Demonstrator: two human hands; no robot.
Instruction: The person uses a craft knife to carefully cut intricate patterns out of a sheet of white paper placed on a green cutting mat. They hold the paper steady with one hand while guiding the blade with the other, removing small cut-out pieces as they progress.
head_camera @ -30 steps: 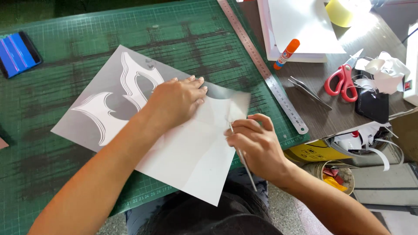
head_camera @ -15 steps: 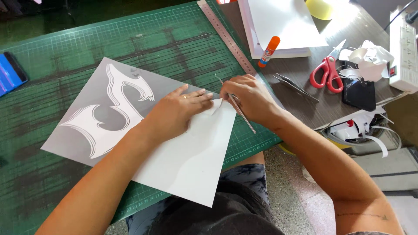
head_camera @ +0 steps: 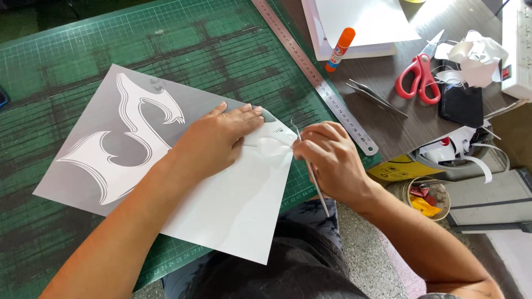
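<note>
Your hands worked a grey vinyl sheet on the green cutting mat.

Your left hand [head_camera: 221,138] lay flat, fingers stretched out together, pressing down on the grey vinyl sheet [head_camera: 105,138] with its white curved design, which sat on the green cutting mat [head_camera: 166,50] and ran off the mat's near edge over your lap. Your right hand [head_camera: 327,158], just right of the left, was closed around a thin weeding tool [head_camera: 313,177], its tip at a lifted bit of white film beside your left fingertips. To the far right, a metal ruler [head_camera: 316,77] ran along the mat's edge, with a glue stick [head_camera: 339,49], tweezers [head_camera: 377,97] and red scissors [head_camera: 418,77] on the dark desk beyond.
</note>
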